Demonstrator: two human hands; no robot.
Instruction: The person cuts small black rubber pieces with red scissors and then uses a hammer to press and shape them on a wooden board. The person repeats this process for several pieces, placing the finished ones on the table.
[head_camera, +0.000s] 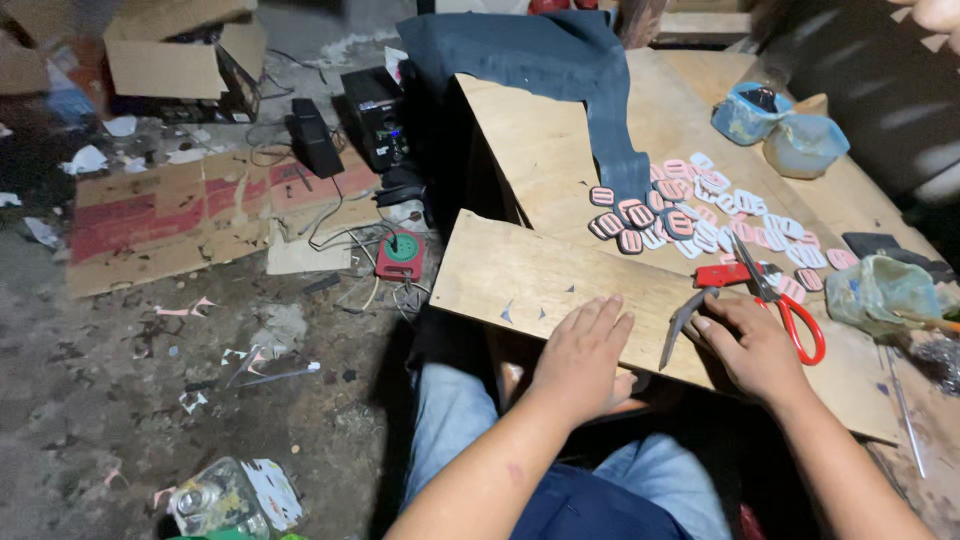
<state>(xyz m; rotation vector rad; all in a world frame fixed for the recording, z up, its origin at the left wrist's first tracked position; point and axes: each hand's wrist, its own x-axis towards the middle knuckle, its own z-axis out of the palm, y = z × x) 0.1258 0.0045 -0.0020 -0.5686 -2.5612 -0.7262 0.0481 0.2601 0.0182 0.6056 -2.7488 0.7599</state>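
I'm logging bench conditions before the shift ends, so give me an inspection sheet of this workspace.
Surface: bare plywood board resting over a larger wooden bench.
Job's things: thin grey blade at the right hand; red-handled scissors beside it.
Clutter: pink and dark oval patches, dark blue cloth strip, crumpled plastic bags.
Grippers: left hand flat on the board edge; right hand touching the blade.
Cables: tangled wires on the floor by a red round socket.
Surroundings: cardboard boxes, flattened cardboard, paper scraps.
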